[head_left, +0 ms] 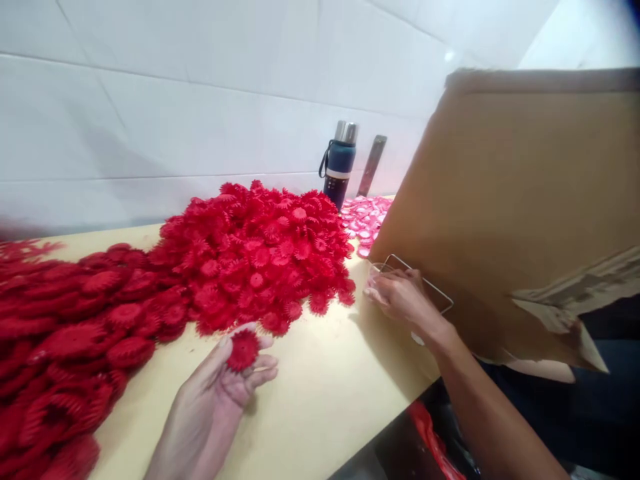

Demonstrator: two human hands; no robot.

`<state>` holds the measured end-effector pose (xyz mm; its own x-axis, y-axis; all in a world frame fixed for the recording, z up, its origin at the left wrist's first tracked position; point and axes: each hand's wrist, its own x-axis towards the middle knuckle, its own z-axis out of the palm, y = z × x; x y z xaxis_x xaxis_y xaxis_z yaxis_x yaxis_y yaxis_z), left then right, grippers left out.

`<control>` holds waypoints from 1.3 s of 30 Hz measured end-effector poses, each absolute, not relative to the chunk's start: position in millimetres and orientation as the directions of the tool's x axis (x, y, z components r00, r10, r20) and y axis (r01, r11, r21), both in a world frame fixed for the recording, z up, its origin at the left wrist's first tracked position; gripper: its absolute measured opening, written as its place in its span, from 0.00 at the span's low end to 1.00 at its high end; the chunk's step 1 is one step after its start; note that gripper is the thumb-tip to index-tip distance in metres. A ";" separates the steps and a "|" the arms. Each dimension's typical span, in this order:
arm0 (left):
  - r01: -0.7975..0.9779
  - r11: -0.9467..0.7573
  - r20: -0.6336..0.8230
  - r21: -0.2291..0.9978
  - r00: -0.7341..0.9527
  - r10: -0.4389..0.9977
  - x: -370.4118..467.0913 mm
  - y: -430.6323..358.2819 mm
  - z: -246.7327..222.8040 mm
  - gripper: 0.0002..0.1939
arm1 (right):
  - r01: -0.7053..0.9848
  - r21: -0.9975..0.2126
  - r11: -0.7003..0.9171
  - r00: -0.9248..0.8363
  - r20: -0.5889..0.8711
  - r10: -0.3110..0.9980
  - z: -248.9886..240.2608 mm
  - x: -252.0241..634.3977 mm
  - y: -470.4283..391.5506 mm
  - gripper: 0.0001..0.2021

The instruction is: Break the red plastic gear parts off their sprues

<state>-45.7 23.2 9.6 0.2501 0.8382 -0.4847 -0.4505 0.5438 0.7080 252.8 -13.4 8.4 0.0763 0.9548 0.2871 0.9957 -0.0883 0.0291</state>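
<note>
My left hand (220,393) holds a small red toothed disc (243,350) between thumb and fingers, palm up, above the pale yellow table (320,380). Behind it lies a big heap of similar red pieces (260,253), and larger red discs (75,340) spread to the left. Over at the cardboard's lower left corner, my right hand (397,293) has its fingers closed at a small clear container (376,272); what the fingertips grip is too blurred to tell. A thin wire frame (439,290) shows beside and behind that hand.
A large cardboard sheet or box (525,187) stands at the right. At the back are a blue bottle (341,163), a dark upright strip (373,165) and pink-and-white pieces (367,217). Below the table's front edge is a red bag (433,437). Part of another person shows behind the cardboard.
</note>
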 end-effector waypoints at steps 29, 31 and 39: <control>-0.721 0.329 -0.341 0.610 0.137 0.930 -27.2 45.1 -4.9 0.15 | 0.583 -0.577 0.573 -0.172 0.601 0.780 17.8 101.4 33.5 0.15; -0.704 0.253 -0.265 0.664 0.095 0.960 -17.8 44.0 -2.4 0.07 | 0.541 -0.675 0.502 -0.088 0.548 0.832 17.2 83.3 52.8 0.17; -0.692 0.249 -0.311 0.677 0.038 0.950 -26.5 59.8 13.6 0.24 | 0.583 -0.734 0.349 -0.262 0.237 0.935 20.8 34.4 37.2 0.28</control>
<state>-26.5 59.8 13.6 0.0380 0.9498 -0.3106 -0.6924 0.2491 0.6772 34.4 37.2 20.8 -0.2624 0.9354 0.2371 0.5826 0.3494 -0.7338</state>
